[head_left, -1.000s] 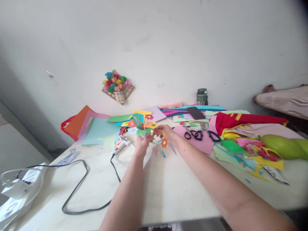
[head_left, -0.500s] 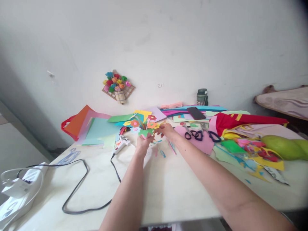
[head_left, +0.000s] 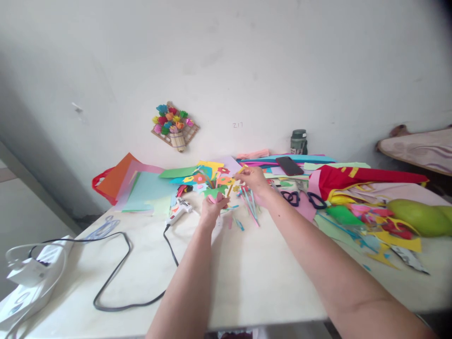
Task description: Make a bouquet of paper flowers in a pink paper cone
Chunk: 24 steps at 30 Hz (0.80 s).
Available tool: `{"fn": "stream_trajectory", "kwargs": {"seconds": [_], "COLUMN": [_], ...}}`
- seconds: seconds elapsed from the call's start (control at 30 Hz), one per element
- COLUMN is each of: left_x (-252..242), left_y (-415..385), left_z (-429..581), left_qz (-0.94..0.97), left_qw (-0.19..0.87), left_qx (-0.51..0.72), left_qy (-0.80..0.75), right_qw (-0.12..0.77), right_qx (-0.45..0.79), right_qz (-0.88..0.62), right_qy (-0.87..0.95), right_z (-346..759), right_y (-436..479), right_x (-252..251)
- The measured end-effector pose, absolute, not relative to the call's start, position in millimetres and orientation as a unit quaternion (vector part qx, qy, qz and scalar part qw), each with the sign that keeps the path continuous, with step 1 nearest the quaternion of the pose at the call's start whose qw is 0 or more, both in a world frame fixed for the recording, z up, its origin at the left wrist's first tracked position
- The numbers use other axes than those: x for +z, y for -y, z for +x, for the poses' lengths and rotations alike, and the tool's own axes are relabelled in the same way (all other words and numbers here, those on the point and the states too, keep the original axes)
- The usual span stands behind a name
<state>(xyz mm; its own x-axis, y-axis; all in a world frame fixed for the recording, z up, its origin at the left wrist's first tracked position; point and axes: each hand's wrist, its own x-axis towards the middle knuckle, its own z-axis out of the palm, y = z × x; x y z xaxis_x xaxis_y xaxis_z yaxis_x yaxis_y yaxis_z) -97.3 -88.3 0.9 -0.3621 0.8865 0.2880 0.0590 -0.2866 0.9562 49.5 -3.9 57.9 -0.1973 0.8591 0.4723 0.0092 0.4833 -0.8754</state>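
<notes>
My left hand (head_left: 213, 207) is closed around the base of a paper flower bouquet (head_left: 214, 192), which has a green scalloped edge and a bit of pink below. Orange, yellow and red paper flowers (head_left: 224, 180) stand up from it. A thin yellow strip (head_left: 229, 190) slants up beside the left fingertips; whether they pinch it I cannot tell. Just right of the bouquet, my right hand (head_left: 253, 179) pinches a small yellow paper strip (head_left: 243, 168) whose end pokes up past the fingers. Loose coloured paper strips (head_left: 251, 207) lie under the right wrist.
A white glue gun (head_left: 179, 211) lies left of my hands, its black cord (head_left: 129, 263) looping across the table. Coloured sheets (head_left: 144, 190) are at the back left. Scissors (head_left: 316, 201), a phone (head_left: 288, 165), a bottle (head_left: 298, 142) and paper scraps (head_left: 374, 235) are to the right.
My right hand has moved up and right, away from the bouquet, and a yellow strip now shows in its fingers. The left hand stays on the bouquet.
</notes>
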Motion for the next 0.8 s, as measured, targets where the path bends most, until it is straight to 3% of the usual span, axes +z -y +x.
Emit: {"fn": "stream_trajectory", "kwargs": {"seconds": [0.13,0.27,0.43,0.8], "left_x": [0,-2,1,-4], "left_y": [88,87,90,86], "left_z": [-97,-97,-95,-97], "left_qz": [0.457,0.451,0.455,0.454], "left_qw": [0.308,0.306,0.307,0.289], "left_qx": [0.652,0.641,0.645,0.646], "left_qy": [-0.52,-0.541,-0.532,-0.542], "right_qw": [0.695,0.77,0.732,0.582], "right_qx": [0.239,0.254,0.284,0.041], "right_qz": [-0.363,-0.273,-0.212,-0.251], "right_qy": [0.573,0.517,0.582,0.772], "right_z": [69,83,72,49], "right_y": [-9,-2,29,53], "right_x": [77,100,116,108]}}
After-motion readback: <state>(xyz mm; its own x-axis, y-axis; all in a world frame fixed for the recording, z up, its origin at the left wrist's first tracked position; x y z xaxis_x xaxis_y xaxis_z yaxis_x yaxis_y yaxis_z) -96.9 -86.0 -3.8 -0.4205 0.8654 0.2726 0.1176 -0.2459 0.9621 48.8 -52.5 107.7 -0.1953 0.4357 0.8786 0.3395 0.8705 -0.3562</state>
